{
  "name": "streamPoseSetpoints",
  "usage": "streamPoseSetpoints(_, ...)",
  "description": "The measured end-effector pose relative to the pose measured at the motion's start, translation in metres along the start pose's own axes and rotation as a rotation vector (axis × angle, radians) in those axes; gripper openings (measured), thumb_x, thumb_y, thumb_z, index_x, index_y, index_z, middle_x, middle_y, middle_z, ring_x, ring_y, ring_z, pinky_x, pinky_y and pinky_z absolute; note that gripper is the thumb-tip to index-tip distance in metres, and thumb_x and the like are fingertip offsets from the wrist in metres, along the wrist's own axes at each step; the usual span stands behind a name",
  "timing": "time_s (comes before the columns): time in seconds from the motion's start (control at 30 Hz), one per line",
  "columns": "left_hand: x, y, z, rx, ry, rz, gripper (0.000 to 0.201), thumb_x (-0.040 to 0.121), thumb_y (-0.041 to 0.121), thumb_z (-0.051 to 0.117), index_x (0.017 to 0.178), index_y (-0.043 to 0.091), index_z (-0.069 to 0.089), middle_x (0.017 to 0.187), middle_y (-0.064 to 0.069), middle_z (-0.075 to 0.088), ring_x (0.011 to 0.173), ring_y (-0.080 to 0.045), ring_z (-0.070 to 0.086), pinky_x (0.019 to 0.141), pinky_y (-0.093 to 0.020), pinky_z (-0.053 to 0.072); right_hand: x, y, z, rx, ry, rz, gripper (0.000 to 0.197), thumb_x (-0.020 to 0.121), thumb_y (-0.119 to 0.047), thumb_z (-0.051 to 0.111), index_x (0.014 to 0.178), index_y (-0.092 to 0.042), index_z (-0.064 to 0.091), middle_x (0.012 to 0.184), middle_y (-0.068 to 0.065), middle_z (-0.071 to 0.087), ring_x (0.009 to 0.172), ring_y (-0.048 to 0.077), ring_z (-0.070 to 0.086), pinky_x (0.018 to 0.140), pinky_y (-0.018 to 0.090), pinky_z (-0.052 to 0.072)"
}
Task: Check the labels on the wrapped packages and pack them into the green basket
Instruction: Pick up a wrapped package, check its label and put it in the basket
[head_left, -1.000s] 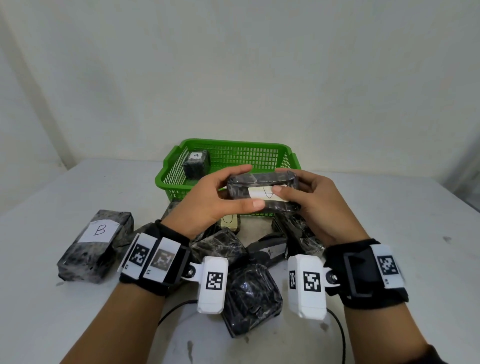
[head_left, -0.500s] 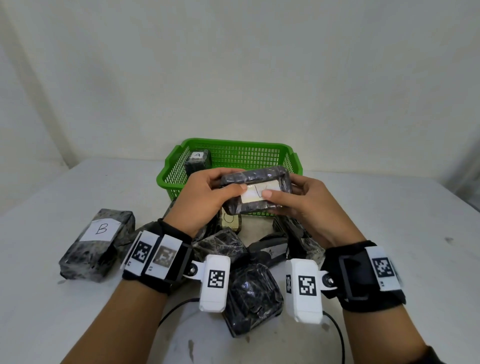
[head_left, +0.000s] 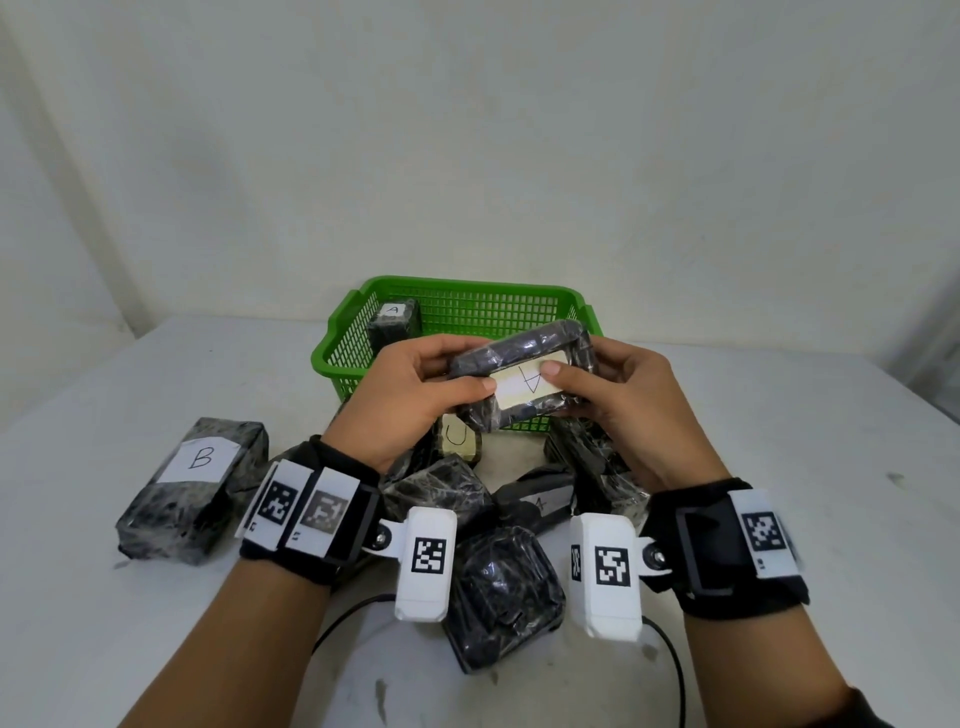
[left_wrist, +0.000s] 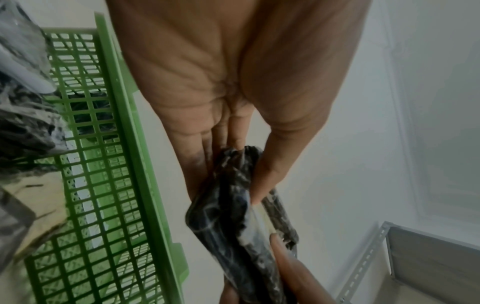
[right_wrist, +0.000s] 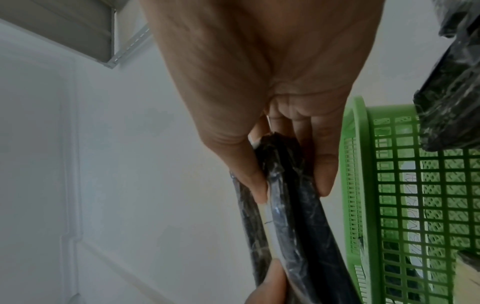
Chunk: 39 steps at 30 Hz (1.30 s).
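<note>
Both hands hold one flat black wrapped package (head_left: 519, 364) up in front of the green basket (head_left: 467, 306), its white label marked "A" tilted toward me. My left hand (head_left: 415, 395) pinches its left end (left_wrist: 233, 185), thumb on the label's edge. My right hand (head_left: 618, 395) pinches the right end (right_wrist: 283, 185), thumb on the label. Another package marked "A" (head_left: 393, 325) stands inside the basket at its left. Several more black packages (head_left: 498, 587) lie in a heap on the white table under my wrists.
A package labelled "B" (head_left: 195, 493) lies apart at the left of the table (head_left: 805, 467). One labelled "U" (head_left: 457, 436) leans by the basket's front wall. A black cable (head_left: 670, 649) runs along the near table. A white wall stands behind the basket.
The held package has been turned and lifted slightly, so its label now faces me and reads "A". Both hands shifted a little toward the basket with it.
</note>
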<state>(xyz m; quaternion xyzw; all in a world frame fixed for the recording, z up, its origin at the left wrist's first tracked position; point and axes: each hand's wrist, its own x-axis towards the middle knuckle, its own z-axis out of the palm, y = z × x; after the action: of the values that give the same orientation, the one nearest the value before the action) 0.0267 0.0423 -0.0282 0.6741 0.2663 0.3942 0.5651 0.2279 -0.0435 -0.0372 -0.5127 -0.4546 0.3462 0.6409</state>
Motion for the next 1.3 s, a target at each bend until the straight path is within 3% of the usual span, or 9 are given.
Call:
streamPoseSetpoints(0.07,0.0,0.0,0.0,0.006,0.016,0.0,0.037,0.082,-0.005,0.073,0.113,0.015,0.071,0.104,-0.004,0.077,0.089,-0.015,0.073,0.069,-0.018,0.057,0.0,0.0,0.001,0.007,-0.006,-0.004,0.047,0.083,-0.011,0.082,0.128,-0.005,0.07,0.112,0.009,0.08,0.106,0.027,0.077,0.082,0.033,0.061)
streamPoseSetpoints(0.27,-0.003,0.005,-0.003,0.17,-0.011,0.074,0.047,0.078,0.01,0.082,0.121,0.026,0.07,0.118,0.005,0.072,0.105,-0.011,0.071,0.092,-0.031,0.057,0.003,-0.002,-0.002,-0.055,0.08,-0.099,0.051,0.079,-0.011,0.089,0.127,-0.012,0.072,0.113,0.008,0.079,0.112,0.026,0.074,0.096,0.044,0.06)
streamPoseSetpoints(0.4,-0.002,0.003,-0.002,0.178,0.0,0.065,0.048,0.08,0.008,0.079,0.123,0.028,0.07,0.118,0.003,0.073,0.103,-0.013,0.072,0.094,-0.035,0.057,0.0,-0.008,0.005,0.075,-0.006,-0.085,0.057,0.073,-0.026,0.092,0.124,-0.011,0.074,0.114,0.007,0.079,0.108,0.022,0.074,0.094,0.041,0.058)
streamPoseSetpoints(0.53,-0.002,0.002,-0.001,0.179,0.037,0.061,0.043,0.079,0.006,0.081,0.116,0.024,0.07,0.112,0.003,0.074,0.098,-0.013,0.073,0.088,-0.028,0.057,-0.005,-0.017,0.01,0.174,-0.08,-0.023,0.036,0.099,-0.036,0.061,0.119,-0.009,0.075,0.108,0.007,0.077,0.101,0.019,0.069,0.089,0.036,0.056)
streamPoseSetpoints(0.67,-0.001,0.0,0.001,0.183,0.096,0.089,0.041,0.077,0.006,0.082,0.113,0.021,0.068,0.107,0.004,0.074,0.096,-0.011,0.072,0.077,-0.015,0.056,-0.009,-0.017,0.012,0.19,-0.131,0.186,0.029,0.098,-0.043,0.058,0.096,-0.03,0.083,0.108,0.009,0.075,0.106,0.032,0.072,0.101,0.049,0.057)
streamPoseSetpoints(0.8,0.0,0.0,0.002,0.188,0.09,0.083,0.045,0.077,0.004,0.082,0.115,0.02,0.063,0.111,0.001,0.072,0.103,-0.014,0.07,0.089,-0.028,0.058,-0.01,-0.017,0.016,0.224,-0.202,0.312,0.047,0.086,-0.05,0.073,0.122,-0.02,0.072,0.121,0.02,0.072,0.106,0.042,0.074,0.1,0.052,0.059)
streamPoseSetpoints(0.93,-0.001,0.002,0.0,0.153,-0.082,0.024,0.073,0.066,0.041,0.087,0.13,0.024,0.057,0.126,0.003,0.067,0.117,-0.012,0.065,0.107,-0.041,0.048,-0.009,-0.015,0.019,0.138,-0.222,0.208,0.027,0.082,-0.038,0.078,0.099,-0.017,0.082,0.11,0.01,0.079,0.1,0.02,0.075,0.104,0.041,0.056)
streamPoseSetpoints(1.07,-0.005,0.005,0.002,0.117,-0.165,-0.026,0.088,0.062,0.068,0.078,0.135,0.023,0.056,0.131,0.005,0.066,0.124,-0.011,0.06,0.112,-0.043,0.042,-0.01,-0.014,0.023,0.066,-0.201,0.1,0.035,0.071,-0.038,0.09,0.098,-0.017,0.084,0.114,0.009,0.08,0.115,0.024,0.073,0.114,0.048,0.049)
streamPoseSetpoints(1.3,0.001,0.004,0.004,-0.055,-0.001,-0.062,0.061,0.061,0.044,0.072,0.111,0.01,0.066,0.119,-0.011,0.069,0.11,-0.02,0.067,0.104,-0.043,0.05,-0.009,-0.013,0.023,0.087,-0.221,0.157,0.037,0.083,-0.043,0.073,0.11,-0.018,0.079,0.117,0.004,0.079,0.111,0.019,0.071,0.11,0.039,0.05)
